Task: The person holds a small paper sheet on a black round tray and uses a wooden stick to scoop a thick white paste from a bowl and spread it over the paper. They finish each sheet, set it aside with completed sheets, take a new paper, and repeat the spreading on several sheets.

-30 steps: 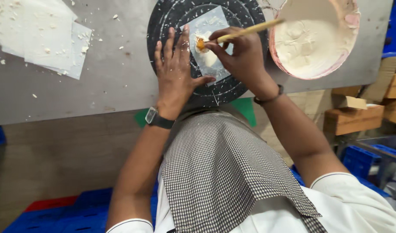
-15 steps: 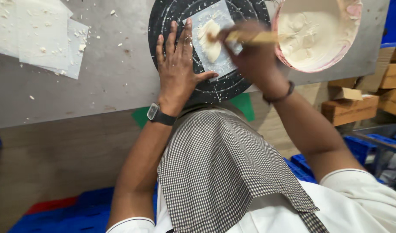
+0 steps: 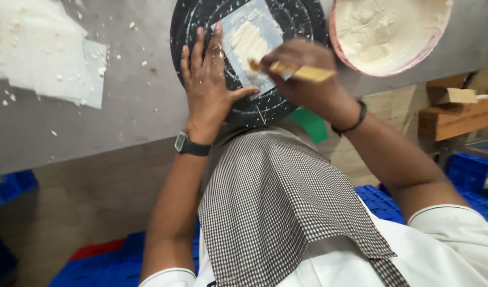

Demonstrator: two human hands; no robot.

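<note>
At the upper left of the frame, thin white sheets (image 3: 47,58) lie flat on the grey counter (image 3: 132,111), scattered with pale crumbs. Right of them, the left hand (image 3: 209,90) lies palm down with fingers spread wide, pressing on the rim of the round black turntable (image 3: 193,21), a ringed disc flecked with white smears. At the upper centre, the small square sheet (image 3: 249,42) rests on the turntable, partly coated with cream-coloured paste. The right hand (image 3: 302,72) is closed around a flat wooden spatula (image 3: 297,70), whose tip meets the lower part of the sheet. To spread well, the spatula is best held at a shallow angle and drawn in even strokes toward the edges, while the left hand steadies the disc so the sheet does not shift. At the upper right, a pink-rimmed bowl (image 3: 414,58) holds thick, rough-surfaced paste, close enough for reloading. Wooden blocks (image 3: 456,114) sit at the right edge.
</note>
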